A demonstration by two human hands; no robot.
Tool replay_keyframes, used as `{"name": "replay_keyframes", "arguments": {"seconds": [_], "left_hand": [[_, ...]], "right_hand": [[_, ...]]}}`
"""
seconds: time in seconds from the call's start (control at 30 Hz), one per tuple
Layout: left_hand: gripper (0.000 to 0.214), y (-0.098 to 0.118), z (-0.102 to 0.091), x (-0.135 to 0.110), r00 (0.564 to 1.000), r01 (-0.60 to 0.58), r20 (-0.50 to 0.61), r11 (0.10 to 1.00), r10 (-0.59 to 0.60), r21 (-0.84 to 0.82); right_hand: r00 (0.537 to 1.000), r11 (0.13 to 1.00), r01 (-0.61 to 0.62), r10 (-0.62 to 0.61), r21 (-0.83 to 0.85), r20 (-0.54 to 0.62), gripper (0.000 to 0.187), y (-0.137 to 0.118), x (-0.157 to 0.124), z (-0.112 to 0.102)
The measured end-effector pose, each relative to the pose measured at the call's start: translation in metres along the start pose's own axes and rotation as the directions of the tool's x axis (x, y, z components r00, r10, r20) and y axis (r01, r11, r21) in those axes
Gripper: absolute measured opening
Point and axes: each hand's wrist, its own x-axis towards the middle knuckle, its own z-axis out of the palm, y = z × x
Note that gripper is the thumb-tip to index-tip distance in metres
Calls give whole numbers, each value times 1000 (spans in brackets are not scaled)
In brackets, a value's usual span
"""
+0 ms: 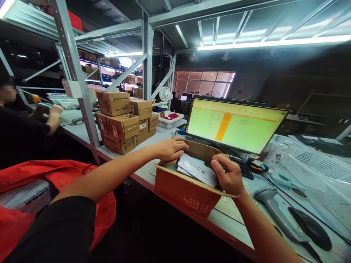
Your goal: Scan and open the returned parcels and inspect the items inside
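An open cardboard box (pixel 186 195) with an orange-red printed front stands at the bench's front edge. Inside lie white packets (pixel 197 168) with dark lettering, one partly over another. My left hand (pixel 171 149) is closed over the box's left side, its fingers bent inward over the packets' left end. On the opposite side, my right hand (pixel 227 173) is closed around the right wall, thumb toward the inside and fingers curled. The bottom of the box is hidden by the packets.
A lit monitor (pixel 233 124) stands behind the box, with a keyboard (pixel 242 168) below it. At right lie a barcode scanner (pixel 279 213), a black mouse (pixel 309 228) and plastic bags (pixel 315 164). Stacked cartons (pixel 120 126) sit left, beyond a metal post. A co-worker (pixel 24 120) is farther left.
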Motion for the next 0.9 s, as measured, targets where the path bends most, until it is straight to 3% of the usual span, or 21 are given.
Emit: {"name": "replay_keyframes", "arguments": {"seconds": [0.2,0.37,0.47,0.57,0.73,0.9], "left_hand": [[32,-19,-24,-19,997,51,-63,999,-50,-1],[48,-27,-22,-52,985,73,-150,996,-80,-50],[52,-23,-14,-64,983,77,-172,995,-64,66],[50,-20,-7,-69,977,93,-202,991,-71,100],[44,-21,-3,-73,964,166,-217,985,-155,35],[26,-18,-1,-85,943,183,-298,980,-152,82]], "right_hand": [[987,992,-54,71,118,-147,30,2,-11,-11],[970,966,-114,158,232,-183,26,7,-26,-27],[956,965,-194,226,175,-186,21,27,-49,-44],[962,966,-259,260,15,-81,30,47,-76,-61],[989,991,-46,64,-129,133,45,55,-97,-67],[991,952,120,-99,-280,86,55,52,-91,-53]]}}
